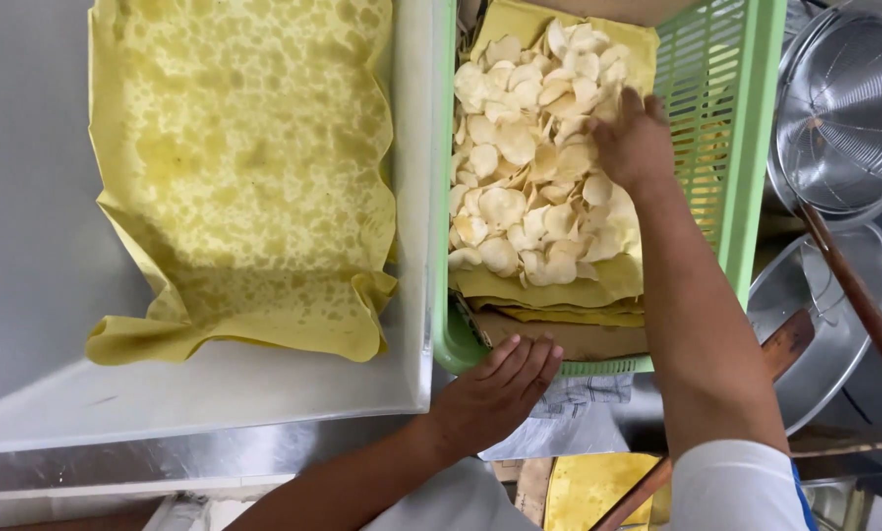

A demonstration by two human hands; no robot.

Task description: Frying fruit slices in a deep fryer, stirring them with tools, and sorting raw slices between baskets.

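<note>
up close, the right hand (630, 143) lies on the pile of pale chips (531, 157) inside the green plastic basket (726, 147), near the basket's slatted right wall. its fingers point toward the far end of the basket and lie close together, curled a little over the chips; whether they pinch any chip cannot be told, since the fingertips sink among the pieces. the chips rest on yellow paper (559, 290) that lines the basket, with more sheets stacked under it at the near end.

the left hand (500, 388) sits at the basket's near rim, fingers nearly straight and pressed side by side, fingertips touching the green edge from outside, the thumb hidden below the palm.

left of the basket, touching its long side, stands a shallow metal tray (28, 246) lined with oil-spotted yellow paper (244, 177). right of the basket sit a wire mesh strainer (844, 108) with a wooden handle (859, 300) and a metal bowl (834, 324) under it.
</note>
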